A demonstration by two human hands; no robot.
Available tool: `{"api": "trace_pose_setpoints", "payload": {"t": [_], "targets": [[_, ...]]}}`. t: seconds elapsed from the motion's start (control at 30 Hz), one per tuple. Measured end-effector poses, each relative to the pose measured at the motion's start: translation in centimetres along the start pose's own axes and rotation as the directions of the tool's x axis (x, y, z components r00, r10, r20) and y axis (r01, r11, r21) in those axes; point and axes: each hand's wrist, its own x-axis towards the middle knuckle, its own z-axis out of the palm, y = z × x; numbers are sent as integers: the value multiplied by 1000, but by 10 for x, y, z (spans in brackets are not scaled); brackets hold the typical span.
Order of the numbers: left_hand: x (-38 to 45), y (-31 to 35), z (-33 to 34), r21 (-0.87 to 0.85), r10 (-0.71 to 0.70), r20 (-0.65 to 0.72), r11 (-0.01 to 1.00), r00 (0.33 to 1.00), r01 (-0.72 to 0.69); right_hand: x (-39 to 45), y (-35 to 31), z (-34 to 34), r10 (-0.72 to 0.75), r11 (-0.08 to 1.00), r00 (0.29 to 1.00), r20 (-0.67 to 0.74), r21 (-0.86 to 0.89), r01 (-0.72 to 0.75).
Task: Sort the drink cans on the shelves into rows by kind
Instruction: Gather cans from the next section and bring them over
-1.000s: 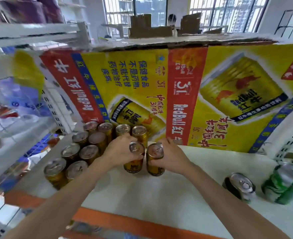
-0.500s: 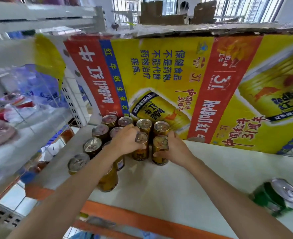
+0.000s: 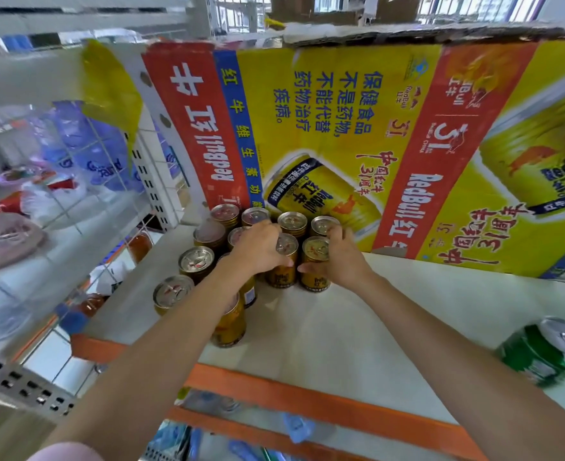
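Gold cans (image 3: 197, 260) stand clustered on the white shelf (image 3: 357, 327) — left hand (image 3: 261, 249) grips 1 can (image 3: 282, 264), right hand (image 3: 341, 257) grips its neighbour (image 3: 315, 266), both upright, touching.

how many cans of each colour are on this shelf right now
gold cans: 12 (left hand and right hand each grip one; two are partly hidden behind the left arm)
green can: 1, lying on its side at the right edge
total: 13
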Motion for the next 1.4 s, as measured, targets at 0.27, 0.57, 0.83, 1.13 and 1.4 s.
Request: {"api": "trace_pose_setpoints", "payload": {"t": [0.27, 0.57, 0.83, 1.13, 1.4], "targets": [[0, 1, 1, 0, 8, 8, 1000, 1000, -8, 0, 0, 0, 22, 998, 999, 26, -63, -20], [-6, 3, 0, 65, 13, 12, 998, 1000, -13, -2, -10, 6, 88, 991, 996, -1, -101, -87], [-17, 4, 13, 56, 39, -56, 998, 998, -36, -15, 5, -8, 23, 995, 998, 57, -97, -17], [-17, -1, 10, -40, 42, -85, 998, 996, -46, -18, 7, -7, 12, 1000, 998, 56, -22, -11], [-15, 3, 9, -25, 15, -98, 1000, 995, -17, -12, 5, -11, 51, 992, 997, 53, -120, -44]]}}
